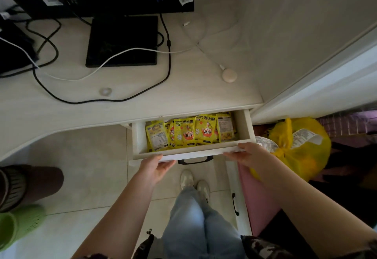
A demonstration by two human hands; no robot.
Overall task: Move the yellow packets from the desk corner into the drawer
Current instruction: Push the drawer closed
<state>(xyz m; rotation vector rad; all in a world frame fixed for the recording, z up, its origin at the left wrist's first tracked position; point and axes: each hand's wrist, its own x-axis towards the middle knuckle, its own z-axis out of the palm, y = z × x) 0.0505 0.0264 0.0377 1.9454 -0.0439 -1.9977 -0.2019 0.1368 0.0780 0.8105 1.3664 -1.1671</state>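
Yellow packets (189,133): bright yellow sachets with red cartoon faces and dark lettering, lying overlapped in a row inside the open white drawer (243,128), filling it side to side under the desk's (142,103) front edge. My left hand (156,165) is gripping the drawer's front panel left of the black handle (195,160); my right hand (247,154) is gripping its right corner, thumb on top.
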